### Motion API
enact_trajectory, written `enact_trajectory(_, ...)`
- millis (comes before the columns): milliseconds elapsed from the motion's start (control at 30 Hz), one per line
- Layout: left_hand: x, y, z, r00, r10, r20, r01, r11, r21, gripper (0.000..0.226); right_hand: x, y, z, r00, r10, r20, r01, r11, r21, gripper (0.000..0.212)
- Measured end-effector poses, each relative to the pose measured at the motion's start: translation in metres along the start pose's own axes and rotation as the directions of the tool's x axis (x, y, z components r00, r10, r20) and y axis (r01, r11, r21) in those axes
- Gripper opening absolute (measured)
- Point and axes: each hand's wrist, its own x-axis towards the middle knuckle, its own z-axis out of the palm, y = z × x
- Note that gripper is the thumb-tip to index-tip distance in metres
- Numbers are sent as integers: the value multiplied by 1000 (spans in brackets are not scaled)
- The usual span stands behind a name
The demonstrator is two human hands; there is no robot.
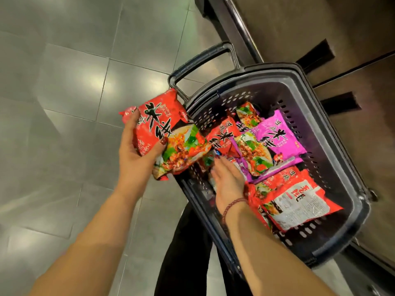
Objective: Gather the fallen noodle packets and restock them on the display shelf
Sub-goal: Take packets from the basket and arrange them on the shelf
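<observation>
Red packaging dominates the record: the left hand (pixel 136 150) grips a red noodle packet (pixel 156 124) at centre left of the frame, thumb across its front and fingers curled behind. The packet is held clear of the floor, its lower end overhanging the near-left rim of the dark plastic basket (pixel 267 73).

The right hand (pixel 227 180) reaches down inside the basket at centre frame. Its fingertips are buried among the packets, so it cannot be told whether it has hold of one.

Contents of the basket:
- a purple packet (pixel 277 133), upper centre
- a red packet (pixel 222 135), beside the purple one
- a red packet lying back-side up (pixel 299 199), lower right
- further packets partly hidden beneath these

The grey tiled floor (pixel 64 82) at left shows no loose packets.

Assessment: gathering appears largely complete, at least within the area visible. Restocking is not evidenced, since no packet is seen on any shelf. The brown fixture (pixel 320 28) at upper right may be the display base, but this is unconfirmed. The shelving stage appears to remain in full.
</observation>
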Motion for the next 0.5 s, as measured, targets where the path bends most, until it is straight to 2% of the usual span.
enact_trajectory(167, 17, -11, -30, 994, 36, 103, -45, 995, 91, 77, 64, 3, -12, 981, 119, -153, -148, 970, -195, 48)
enact_trajectory(233, 21, -15, -36, 991, 43, 125, -59, 990, 127, 76, 84, 7, -7, 978, 148, -146, -181, 952, -245, 37)
enact_trajectory(267, 23, -17, -38, 990, 51, 133, -70, 987, 144, 76, 91, 9, -2, 978, 157, -136, -187, 951, -246, 41)
enact_trajectory(333, 26, -19, -41, 985, 75, 155, -100, 981, 164, 75, 97, 11, 8, 973, 194, -124, -218, 948, -233, 75)
enact_trajectory(367, 26, -21, -42, 983, 85, 164, -113, 979, 169, 75, 100, 12, 11, 973, 194, -127, -219, 951, -219, 83)
enact_trajectory(500, 22, -25, -39, 981, 112, 159, -136, 979, 154, 73, 105, 14, 14, 961, 185, -207, -224, 957, -184, 88)
